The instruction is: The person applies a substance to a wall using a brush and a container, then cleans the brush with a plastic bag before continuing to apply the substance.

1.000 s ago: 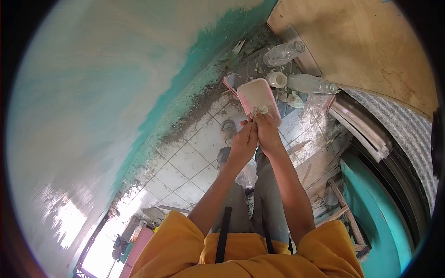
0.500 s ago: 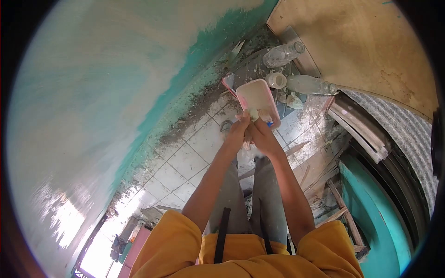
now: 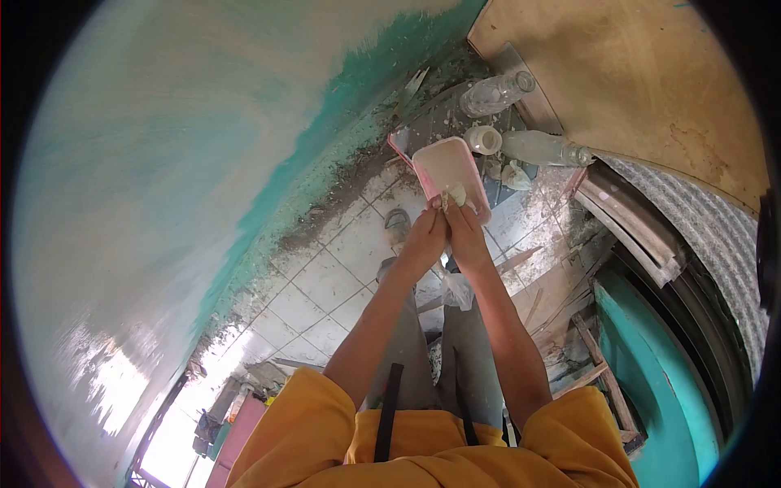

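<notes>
My left hand (image 3: pixel 426 234) and my right hand (image 3: pixel 466 233) are side by side, thumbs and fingers pressed together over the near end of a pink-rimmed tray (image 3: pixel 420 173). A pale, whitish lump (image 3: pixel 456 193) shows at the fingertips, in front of the tray's inside. From beneath my hands hangs a crumpled clear plastic bag (image 3: pixel 459 293), its upper part hidden by the fingers and palms. The tray holds a pale, off-white layer on its bottom.
Beyond the tray are two clear glass bottles (image 3: pixel 545 149), a small open jar (image 3: pixel 483 140) and crumpled pale scraps (image 3: pixel 514 176). A partly painted green wall (image 3: pixel 244 163) rises on the left. Wood strips (image 3: pixel 602 370) and a teal panel (image 3: pixel 659 382) lie at right on the dirty tiled floor (image 3: pixel 325 281).
My hands have shifted and turned slightly, and the pale lump shows more to the right. The plastic bag hangs lower and clearer below them. My left foot has come into view.
</notes>
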`<state>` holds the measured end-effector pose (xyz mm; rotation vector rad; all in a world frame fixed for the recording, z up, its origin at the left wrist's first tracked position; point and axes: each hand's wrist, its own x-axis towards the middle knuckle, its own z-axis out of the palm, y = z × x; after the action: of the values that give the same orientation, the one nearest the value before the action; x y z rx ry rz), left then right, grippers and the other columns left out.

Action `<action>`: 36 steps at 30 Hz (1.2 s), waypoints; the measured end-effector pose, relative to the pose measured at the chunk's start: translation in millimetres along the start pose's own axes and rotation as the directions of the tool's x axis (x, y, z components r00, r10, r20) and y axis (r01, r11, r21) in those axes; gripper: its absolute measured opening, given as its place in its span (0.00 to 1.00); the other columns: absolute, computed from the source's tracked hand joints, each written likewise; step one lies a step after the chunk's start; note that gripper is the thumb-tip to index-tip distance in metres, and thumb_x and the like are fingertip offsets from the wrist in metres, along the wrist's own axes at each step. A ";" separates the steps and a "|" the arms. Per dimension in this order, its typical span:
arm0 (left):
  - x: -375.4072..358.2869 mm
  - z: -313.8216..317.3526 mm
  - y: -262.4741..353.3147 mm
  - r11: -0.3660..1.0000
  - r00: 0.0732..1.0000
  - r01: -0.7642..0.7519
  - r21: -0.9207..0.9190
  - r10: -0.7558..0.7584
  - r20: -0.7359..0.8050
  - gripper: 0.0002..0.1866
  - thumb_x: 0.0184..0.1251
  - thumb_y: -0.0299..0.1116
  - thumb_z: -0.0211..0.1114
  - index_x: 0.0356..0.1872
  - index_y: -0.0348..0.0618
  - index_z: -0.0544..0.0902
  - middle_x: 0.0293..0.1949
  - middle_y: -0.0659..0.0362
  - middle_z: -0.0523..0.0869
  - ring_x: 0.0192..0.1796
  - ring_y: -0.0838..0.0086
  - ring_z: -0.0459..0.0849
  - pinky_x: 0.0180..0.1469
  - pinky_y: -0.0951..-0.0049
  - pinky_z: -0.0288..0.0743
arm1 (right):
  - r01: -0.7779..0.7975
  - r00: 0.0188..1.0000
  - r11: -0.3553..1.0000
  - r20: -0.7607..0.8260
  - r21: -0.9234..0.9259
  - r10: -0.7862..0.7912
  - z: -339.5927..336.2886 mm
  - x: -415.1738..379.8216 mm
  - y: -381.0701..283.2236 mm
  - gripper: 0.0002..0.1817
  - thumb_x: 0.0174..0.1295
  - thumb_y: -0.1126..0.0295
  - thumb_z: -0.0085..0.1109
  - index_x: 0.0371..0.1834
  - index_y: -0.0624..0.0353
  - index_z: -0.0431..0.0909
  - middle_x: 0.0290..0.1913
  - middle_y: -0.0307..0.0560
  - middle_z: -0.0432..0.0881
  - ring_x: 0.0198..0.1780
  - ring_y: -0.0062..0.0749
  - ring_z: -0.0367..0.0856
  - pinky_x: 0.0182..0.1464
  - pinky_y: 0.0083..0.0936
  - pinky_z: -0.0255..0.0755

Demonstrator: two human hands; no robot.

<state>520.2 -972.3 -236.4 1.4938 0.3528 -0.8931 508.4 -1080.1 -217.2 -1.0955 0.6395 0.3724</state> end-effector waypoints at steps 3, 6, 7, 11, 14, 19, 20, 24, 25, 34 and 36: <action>-1.3 1.5 -5.7 0.941 0.962 -0.247 0.230 0.267 -0.058 0.16 0.80 0.36 0.47 0.50 0.30 0.74 0.33 0.41 0.79 0.37 0.49 0.81 0.38 0.56 0.74 | 0.070 0.998 0.993 0.004 0.090 -0.070 2.0 9.7 14.5 0.18 0.78 0.62 0.40 0.45 0.63 0.77 0.41 0.41 0.81 0.38 0.22 0.77 0.41 0.20 0.72; -5.6 2.6 -3.8 0.823 0.885 -0.407 0.395 0.462 -0.052 0.14 0.78 0.33 0.49 0.53 0.31 0.73 0.37 0.35 0.79 0.41 0.40 0.81 0.38 0.50 0.74 | 0.045 0.999 0.970 0.019 0.239 -0.051 -0.3 14.9 18.5 0.15 0.76 0.64 0.42 0.42 0.62 0.77 0.40 0.42 0.81 0.42 0.25 0.78 0.48 0.23 0.71; -6.7 2.6 -0.9 0.802 0.886 -0.399 0.444 0.462 -0.038 0.14 0.78 0.31 0.50 0.54 0.31 0.72 0.38 0.34 0.78 0.42 0.38 0.80 0.37 0.47 0.75 | -0.027 0.999 0.958 0.031 0.287 0.019 -0.4 16.0 16.4 0.14 0.74 0.65 0.43 0.40 0.61 0.77 0.40 0.42 0.81 0.43 0.27 0.78 0.51 0.24 0.71; 6.8 0.4 -12.2 0.641 0.775 -0.531 0.554 0.632 0.011 0.13 0.76 0.29 0.52 0.54 0.29 0.72 0.38 0.35 0.77 0.39 0.39 0.81 0.34 0.46 0.76 | -0.101 0.995 0.912 0.063 0.398 0.082 0.4 22.3 3.9 0.12 0.72 0.66 0.44 0.38 0.60 0.76 0.39 0.43 0.80 0.43 0.29 0.78 0.52 0.27 0.72; 5.2 1.5 0.8 0.676 0.788 -0.536 0.506 0.616 0.011 0.13 0.75 0.29 0.53 0.53 0.29 0.72 0.38 0.34 0.77 0.38 0.37 0.81 0.33 0.45 0.76 | -0.068 0.994 0.867 0.105 0.494 0.018 -0.7 21.4 -9.2 0.11 0.72 0.67 0.43 0.39 0.60 0.75 0.38 0.43 0.79 0.43 0.30 0.79 0.51 0.29 0.74; 7.9 10.6 3.5 0.873 0.951 -0.284 0.396 0.309 0.001 0.16 0.80 0.35 0.46 0.58 0.34 0.71 0.52 0.34 0.79 0.50 0.37 0.81 0.47 0.47 0.74 | -0.011 0.996 0.834 -0.072 0.552 0.061 -3.9 26.2 2.7 0.12 0.75 0.68 0.38 0.49 0.61 0.72 0.36 0.43 0.78 0.41 0.31 0.79 0.48 0.30 0.77; 8.6 12.6 2.4 0.874 0.951 -0.283 0.395 0.308 0.000 0.16 0.80 0.35 0.46 0.58 0.34 0.71 0.52 0.34 0.79 0.50 0.37 0.81 0.47 0.47 0.74 | -0.013 0.995 0.834 -0.071 0.551 0.063 -7.1 27.8 8.7 0.12 0.75 0.68 0.38 0.49 0.61 0.72 0.36 0.43 0.78 0.41 0.31 0.79 0.48 0.30 0.77; 9.6 16.6 1.5 0.877 0.960 -0.257 0.406 0.279 0.007 0.12 0.78 0.32 0.48 0.54 0.36 0.70 0.47 0.32 0.80 0.47 0.34 0.81 0.44 0.43 0.74 | 0.027 0.994 0.937 -0.108 0.348 0.012 -8.8 28.5 10.2 0.19 0.82 0.57 0.28 0.55 0.57 0.67 0.35 0.38 0.74 0.39 0.28 0.75 0.50 0.27 0.73; 8.9 17.0 3.3 0.869 0.961 -0.255 0.425 0.276 0.013 0.11 0.78 0.31 0.49 0.53 0.36 0.70 0.45 0.31 0.81 0.46 0.34 0.81 0.42 0.42 0.74 | 0.027 0.990 0.962 -0.142 0.271 0.012 -8.0 27.8 8.8 0.20 0.82 0.55 0.28 0.53 0.57 0.69 0.34 0.37 0.74 0.38 0.26 0.75 0.50 0.25 0.73; 18.0 17.4 -2.7 0.855 0.944 -0.312 0.415 0.329 0.033 0.11 0.76 0.30 0.49 0.50 0.34 0.71 0.37 0.32 0.82 0.42 0.34 0.81 0.40 0.43 0.74 | 0.010 0.979 0.950 -0.195 0.312 0.053 -7.2 32.9 5.8 0.22 0.83 0.54 0.29 0.41 0.57 0.70 0.32 0.36 0.73 0.36 0.22 0.72 0.44 0.22 0.70; 18.8 17.2 1.4 0.852 0.939 -0.322 0.412 0.343 0.026 0.10 0.76 0.30 0.49 0.50 0.33 0.71 0.38 0.32 0.82 0.43 0.34 0.81 0.41 0.43 0.73 | 0.015 0.977 0.951 -0.207 0.307 0.052 -8.5 37.6 9.0 0.22 0.82 0.55 0.29 0.38 0.56 0.69 0.32 0.37 0.73 0.36 0.23 0.72 0.44 0.23 0.71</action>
<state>527.9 -994.3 -247.0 1.8981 -0.0743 -0.6740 529.4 -1085.2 -250.3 -0.8356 0.8684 0.1631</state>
